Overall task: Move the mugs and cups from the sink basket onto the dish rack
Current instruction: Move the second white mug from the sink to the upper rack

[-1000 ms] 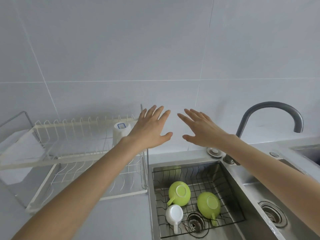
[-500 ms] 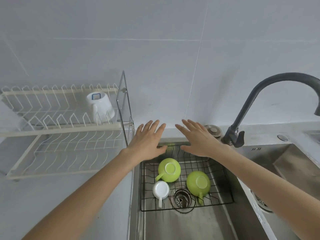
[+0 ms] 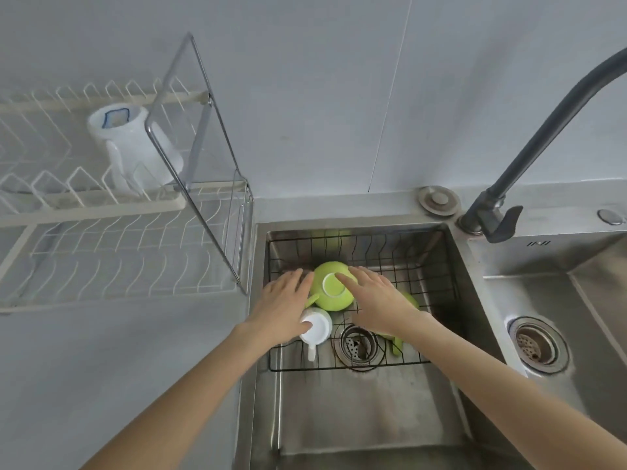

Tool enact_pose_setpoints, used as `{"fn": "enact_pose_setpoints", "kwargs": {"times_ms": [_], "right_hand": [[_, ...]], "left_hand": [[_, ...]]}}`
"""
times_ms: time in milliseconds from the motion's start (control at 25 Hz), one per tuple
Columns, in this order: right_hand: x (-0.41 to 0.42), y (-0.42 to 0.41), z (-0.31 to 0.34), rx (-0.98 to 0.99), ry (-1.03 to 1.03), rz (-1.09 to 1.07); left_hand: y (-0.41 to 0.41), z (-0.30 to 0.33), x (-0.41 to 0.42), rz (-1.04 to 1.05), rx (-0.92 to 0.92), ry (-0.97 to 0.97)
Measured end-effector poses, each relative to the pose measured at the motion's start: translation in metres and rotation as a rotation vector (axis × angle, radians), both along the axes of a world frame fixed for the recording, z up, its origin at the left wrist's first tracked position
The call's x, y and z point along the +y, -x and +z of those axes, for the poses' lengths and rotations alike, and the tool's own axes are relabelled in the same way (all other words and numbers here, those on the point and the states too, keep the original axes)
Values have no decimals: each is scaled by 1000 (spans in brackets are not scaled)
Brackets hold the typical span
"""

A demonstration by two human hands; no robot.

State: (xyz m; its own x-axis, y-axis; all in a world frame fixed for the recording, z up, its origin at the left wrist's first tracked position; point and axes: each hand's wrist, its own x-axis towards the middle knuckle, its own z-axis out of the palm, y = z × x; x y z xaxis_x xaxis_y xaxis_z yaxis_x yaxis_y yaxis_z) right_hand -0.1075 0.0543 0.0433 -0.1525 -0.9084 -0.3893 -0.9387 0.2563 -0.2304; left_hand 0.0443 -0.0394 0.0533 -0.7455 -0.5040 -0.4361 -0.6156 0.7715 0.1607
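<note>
A black wire sink basket (image 3: 437,266) sits in the left sink. In it lie three upside-down cups: a green cup (image 3: 330,291) at the back, a small white cup (image 3: 317,329) in front of it, and a second green cup (image 3: 397,344) mostly hidden under my right forearm. My left hand (image 3: 281,305) hovers flat, fingers apart, over the white cup and beside the green one. Fingers spread, my right hand (image 3: 376,300) reaches over the back green cup's right side. A white mug (image 3: 132,147) stands upside down on the white dish rack (image 3: 101,205).
A dark curved faucet (image 3: 529,154) rises at the right behind the sinks. A second sink with a drain (image 3: 537,344) lies to the right. A metal frame (image 3: 203,157) sticks up at the rack's right end. A round plug (image 3: 439,198) rests on the sink's back ledge.
Both hands have dropped from above the sink's back edge down into the basket, now over the cups. The view has tilted further down and closer.
</note>
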Motion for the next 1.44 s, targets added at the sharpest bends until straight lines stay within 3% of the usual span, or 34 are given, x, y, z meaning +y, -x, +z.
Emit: {"fn": "enact_pose_setpoints", "kwargs": {"times_ms": [320, 640, 1000, 1160, 1440], "right_hand": [[-2, -16, -69, -222, -130, -52], [-11, -30, -113, -414, -92, -175], [-11, -34, -121, -405, -14, -256], [-8, -32, -97, -404, -8, -235], [12, -39, -39, -405, 131, -149]], "left_hand": [[6, -72, 7, 23, -104, -95], [8, -115, 0, 59, -90, -116], [12, -113, 3, 70, -50, -35], [6, -97, 2, 73, 30, -71], [-15, -46, 15, 273, 361, -318]]}}
